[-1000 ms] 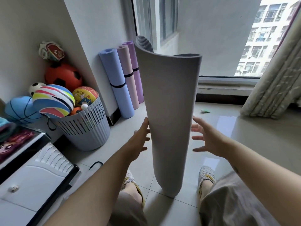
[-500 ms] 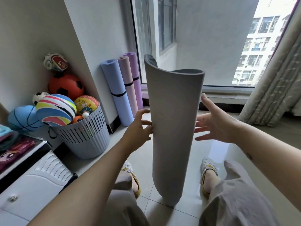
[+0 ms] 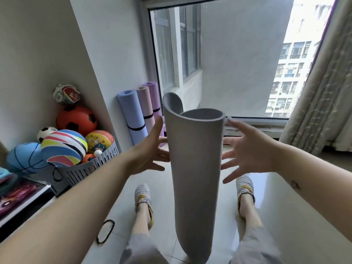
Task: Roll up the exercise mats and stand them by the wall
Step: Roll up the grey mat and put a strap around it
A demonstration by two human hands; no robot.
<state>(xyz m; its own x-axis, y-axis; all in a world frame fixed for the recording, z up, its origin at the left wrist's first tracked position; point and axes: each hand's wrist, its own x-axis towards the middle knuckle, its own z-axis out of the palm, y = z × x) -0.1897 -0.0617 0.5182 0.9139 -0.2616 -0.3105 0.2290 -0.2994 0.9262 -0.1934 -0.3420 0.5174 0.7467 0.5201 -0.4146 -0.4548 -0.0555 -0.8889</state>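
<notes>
Mat (image 3: 196, 168), grey, loosely rolled, stands upright on the floor (image 3: 285, 197) between the feet (image 3: 142, 195). Left hand (image 3: 150, 155) — fingers spread — meets its left side; right hand (image 3: 247, 151), fingers likewise spread, sits just beside its right side. Three banded rolls (image 3: 133, 115) lean against the wall (image 3: 106, 54) behind.

No text can be read; prints on the balls (image 3: 99, 140) left of the left hand (image 3: 150, 155) are too blurred.
</notes>
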